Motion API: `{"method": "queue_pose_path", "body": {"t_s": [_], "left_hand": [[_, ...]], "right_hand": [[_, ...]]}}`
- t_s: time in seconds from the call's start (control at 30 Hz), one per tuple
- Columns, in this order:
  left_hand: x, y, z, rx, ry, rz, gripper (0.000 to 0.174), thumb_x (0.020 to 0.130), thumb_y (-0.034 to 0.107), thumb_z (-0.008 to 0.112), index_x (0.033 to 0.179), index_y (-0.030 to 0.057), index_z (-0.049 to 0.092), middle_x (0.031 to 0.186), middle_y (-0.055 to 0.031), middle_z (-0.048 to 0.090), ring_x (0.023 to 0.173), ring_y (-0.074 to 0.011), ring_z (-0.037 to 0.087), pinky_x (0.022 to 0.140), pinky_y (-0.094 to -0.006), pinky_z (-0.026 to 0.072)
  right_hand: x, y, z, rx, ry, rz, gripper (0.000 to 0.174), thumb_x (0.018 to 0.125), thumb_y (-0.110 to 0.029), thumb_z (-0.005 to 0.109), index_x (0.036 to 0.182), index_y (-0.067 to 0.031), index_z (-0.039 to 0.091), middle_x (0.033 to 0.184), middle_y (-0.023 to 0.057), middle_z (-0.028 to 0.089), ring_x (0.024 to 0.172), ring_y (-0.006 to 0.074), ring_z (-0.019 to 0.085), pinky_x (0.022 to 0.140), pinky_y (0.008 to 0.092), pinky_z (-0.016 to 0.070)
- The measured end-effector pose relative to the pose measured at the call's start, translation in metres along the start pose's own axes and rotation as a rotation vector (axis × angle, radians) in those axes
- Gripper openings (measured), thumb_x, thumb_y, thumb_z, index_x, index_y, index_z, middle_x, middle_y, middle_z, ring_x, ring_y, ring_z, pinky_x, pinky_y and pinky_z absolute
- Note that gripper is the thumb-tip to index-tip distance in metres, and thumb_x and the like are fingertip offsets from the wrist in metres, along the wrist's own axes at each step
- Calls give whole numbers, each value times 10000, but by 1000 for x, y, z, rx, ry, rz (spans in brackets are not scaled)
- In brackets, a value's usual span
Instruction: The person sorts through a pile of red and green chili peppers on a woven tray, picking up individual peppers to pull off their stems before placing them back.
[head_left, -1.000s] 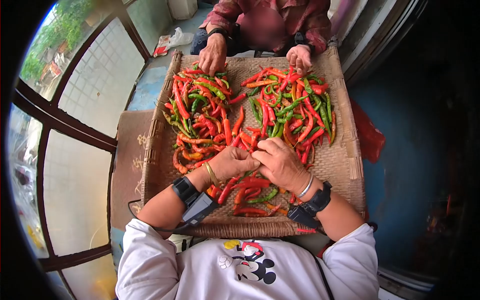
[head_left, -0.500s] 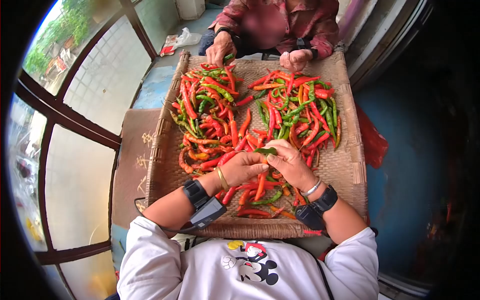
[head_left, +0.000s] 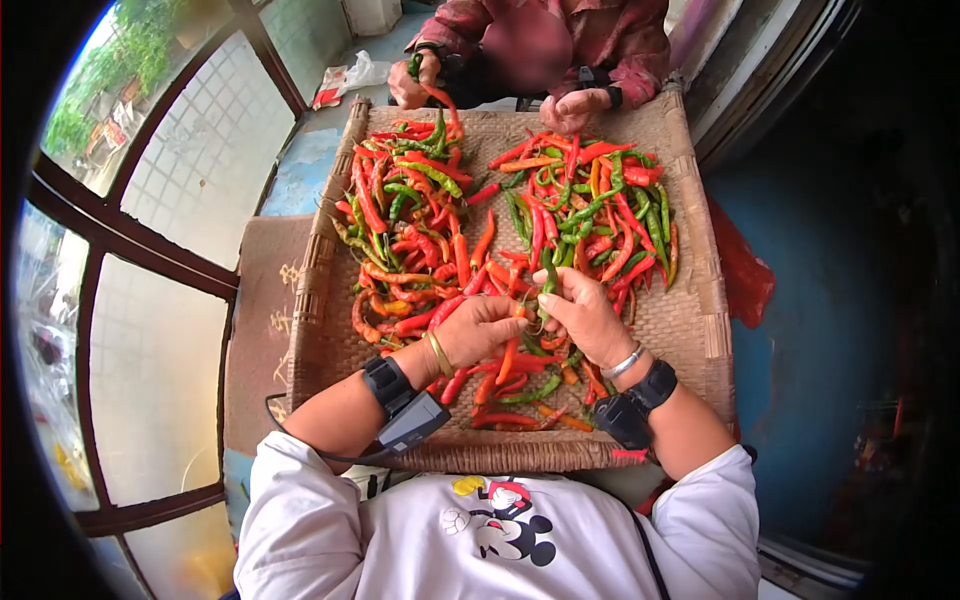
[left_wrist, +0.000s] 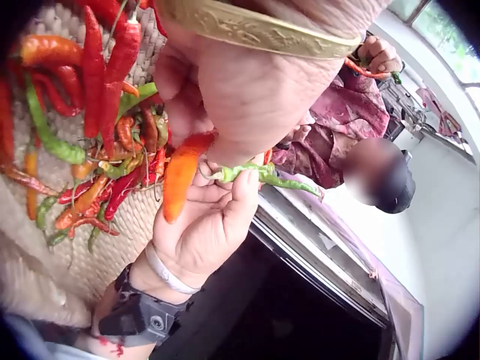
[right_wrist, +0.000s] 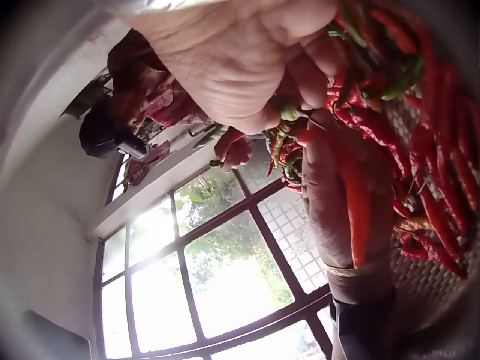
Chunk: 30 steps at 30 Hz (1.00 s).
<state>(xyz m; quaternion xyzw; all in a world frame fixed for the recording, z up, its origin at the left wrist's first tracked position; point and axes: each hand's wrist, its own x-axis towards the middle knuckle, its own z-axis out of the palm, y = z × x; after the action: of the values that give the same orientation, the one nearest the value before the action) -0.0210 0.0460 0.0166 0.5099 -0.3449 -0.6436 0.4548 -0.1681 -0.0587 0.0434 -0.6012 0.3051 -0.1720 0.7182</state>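
My left hand [head_left: 472, 330] pinches an orange chili pepper [left_wrist: 181, 180] that hangs tip down beneath its fingers. Just to the right, my right hand [head_left: 592, 318] pinches a green chili pepper [left_wrist: 289, 182] between thumb and fingers, its far end pointing away from me in the head view. In the right wrist view the green pepper's stem end [right_wrist: 289, 114] shows close to the orange pepper. Both hands are over a woven tray [head_left: 715, 300]. Below them lies a small scatter of red, orange and green chilies [head_left: 500, 392].
Two larger piles of mixed chilies lie farther off, a left pile [head_left: 405, 215] and a right pile [head_left: 600, 215]. Across the tray sits another person, whose one hand [head_left: 415, 82] holds chilies and other hand [head_left: 572, 108] is over the tray's far edge. Windows [head_left: 160, 350] stand at the left.
My hands, first close together, have parted slightly, and the green pepper has swung from sideways to pointing away. The other person's hand has lifted chilies from the left pile toward their body.
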Motion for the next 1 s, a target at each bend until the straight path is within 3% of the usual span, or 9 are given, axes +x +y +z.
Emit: {"method": "queue_pose_path", "body": {"t_s": [0.07,0.27,0.43,0.6,0.67,0.73,0.87,0.93,1.0], "left_hand": [[-1,1,-1,-11,17,14,194,880,170,508,1013,47,577,638,48,494,516,-26,419,466,-168,352],[3,3,-4,-52,189,20,173,887,200,500,948,57,575,626,55,488,500,-22,395,445,-161,317],[5,-2,0,-33,139,81,117,844,167,576,885,58,586,649,65,510,555,-16,434,487,-162,344],[6,-11,-3,72,18,21,151,832,186,596,907,55,602,666,67,511,579,-15,436,495,-172,351],[6,-11,-3,111,83,-46,189,846,221,577,907,44,599,671,65,505,583,-20,434,503,-176,356],[7,-13,-5,119,89,-29,202,845,224,576,892,29,596,667,48,521,578,-32,447,502,-192,371],[9,-17,-6,181,112,80,249,858,249,554,862,4,592,649,30,529,577,-48,460,513,-215,395],[7,-13,-1,153,136,87,253,862,252,547,852,4,595,644,31,522,580,-49,456,518,-219,395],[4,-9,2,124,162,94,259,866,255,541,841,3,597,638,33,516,583,-49,452,523,-222,395]], "right_hand": [[1,2,-2,-50,-2,28,208,812,-80,521,1004,-2,511,759,-9,545,597,52,505,525,183,418],[6,6,-12,-26,-20,90,249,857,-177,507,1040,-8,524,772,19,553,639,85,559,509,188,437],[5,8,-11,-57,-14,83,239,861,-223,524,987,-22,560,730,-2,551,598,62,537,509,179,433],[6,3,-10,158,7,131,215,841,-270,559,844,-55,577,617,-10,529,472,48,475,415,178,385],[12,-6,-24,155,100,39,221,841,-277,560,842,-56,560,648,15,552,487,65,491,426,194,405],[16,-21,-38,471,142,-214,249,840,-298,562,882,-53,555,711,37,586,544,73,534,462,202,436],[13,-19,-54,542,265,-119,308,852,-306,539,998,-34,543,773,58,612,627,90,587,505,201,470],[14,-5,-49,303,59,124,284,859,-269,529,1007,-26,541,766,53,609,615,88,583,485,194,463],[9,0,-31,149,-29,190,282,842,-232,552,1028,-20,550,740,29,589,589,74,558,456,182,445]]}}
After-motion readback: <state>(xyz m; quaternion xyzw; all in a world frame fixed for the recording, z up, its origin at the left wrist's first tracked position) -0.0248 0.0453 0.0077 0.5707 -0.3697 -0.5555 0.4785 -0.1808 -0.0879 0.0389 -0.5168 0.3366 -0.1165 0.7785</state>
